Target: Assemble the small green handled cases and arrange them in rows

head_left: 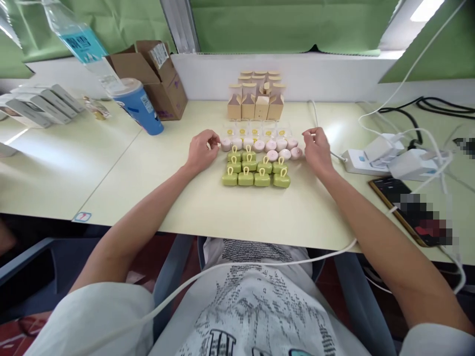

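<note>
My left hand (203, 150) rests on the table at the left end of a row of small pink round pieces (259, 146). Its fingers are curled in, with the tips close beside the end piece, and I see nothing in them. Off the row's right end is my right hand (317, 148), also with curled fingers and nothing visible in them. In front of the pink pieces stand rows of small green cases (245, 179) with pale yellow loops on top. Behind are clear containers with yellow round marks (255, 131) and open small cardboard boxes (248, 105).
To the left stand a blue cup (138, 106), a tilted bottle (82, 43), a brown carton (163, 81) and several white boxes (40, 105). A power strip (365, 162), chargers, cables and a phone (403, 207) lie to the right. A white cable crosses my lap.
</note>
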`<state>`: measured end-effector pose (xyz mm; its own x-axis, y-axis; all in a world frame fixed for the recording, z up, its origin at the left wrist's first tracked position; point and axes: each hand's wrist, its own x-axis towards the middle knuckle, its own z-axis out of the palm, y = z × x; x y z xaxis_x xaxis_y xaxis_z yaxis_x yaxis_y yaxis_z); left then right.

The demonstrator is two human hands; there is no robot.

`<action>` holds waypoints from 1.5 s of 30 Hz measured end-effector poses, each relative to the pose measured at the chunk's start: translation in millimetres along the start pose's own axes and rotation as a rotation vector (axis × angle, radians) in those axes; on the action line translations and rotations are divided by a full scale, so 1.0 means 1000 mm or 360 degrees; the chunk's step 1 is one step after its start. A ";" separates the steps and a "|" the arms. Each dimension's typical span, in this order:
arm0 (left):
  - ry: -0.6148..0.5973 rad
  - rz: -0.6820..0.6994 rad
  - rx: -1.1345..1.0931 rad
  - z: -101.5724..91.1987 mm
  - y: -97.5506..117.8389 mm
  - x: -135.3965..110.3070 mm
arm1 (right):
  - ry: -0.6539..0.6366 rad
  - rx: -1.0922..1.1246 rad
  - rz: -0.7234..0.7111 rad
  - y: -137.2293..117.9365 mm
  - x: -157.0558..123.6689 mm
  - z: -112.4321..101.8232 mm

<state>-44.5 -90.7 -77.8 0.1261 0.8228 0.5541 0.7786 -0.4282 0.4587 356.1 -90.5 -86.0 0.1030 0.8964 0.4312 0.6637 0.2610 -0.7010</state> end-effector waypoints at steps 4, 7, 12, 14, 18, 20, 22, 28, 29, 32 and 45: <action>-0.0119 0.0172 0.0070 -0.004 0.003 -0.002 | -0.0030 -0.0256 0.0088 -0.017 -0.002 -0.025; -0.0197 0.0195 0.0160 -0.008 0.006 -0.003 | -0.0029 -0.0360 -0.0095 -0.038 -0.011 -0.035; -0.0235 0.0263 0.0311 -0.008 0.007 -0.003 | -0.0277 -0.0497 -0.0530 -0.078 -0.035 -0.036; -0.0238 0.0264 0.0330 -0.008 0.007 -0.002 | -0.0450 -0.0617 -0.0673 -0.090 -0.044 -0.033; -0.0214 0.0258 0.0343 -0.007 0.007 -0.002 | -0.0620 -0.0858 -0.0889 -0.104 -0.055 -0.028; -0.0231 0.0278 0.0351 -0.008 0.008 -0.002 | -0.0675 -0.0982 -0.0911 -0.107 -0.056 -0.029; -0.0253 0.0308 0.0329 -0.009 0.009 -0.002 | -0.0693 -0.1053 -0.0875 -0.108 -0.055 -0.031; -0.0375 0.0421 0.0256 -0.018 0.007 0.001 | -0.0663 -0.1027 -0.0850 -0.107 -0.054 -0.034; -0.0401 0.0422 0.0282 -0.019 0.006 0.002 | -0.0673 -0.1059 -0.0855 -0.107 -0.055 -0.034; -0.0459 0.0452 0.0384 -0.024 0.002 0.004 | -0.0744 -0.1247 -0.0837 -0.108 -0.055 -0.036; -0.0045 0.0394 0.0019 -0.025 -0.003 0.007 | -0.1351 -0.1041 -0.0706 -0.123 -0.049 -0.048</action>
<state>-61.7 -92.5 -57.8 0.3310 0.7037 0.6287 0.7289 -0.6138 0.3032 304.9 -183.9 5.8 -0.6003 0.7895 -0.1278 0.7989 0.5994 -0.0494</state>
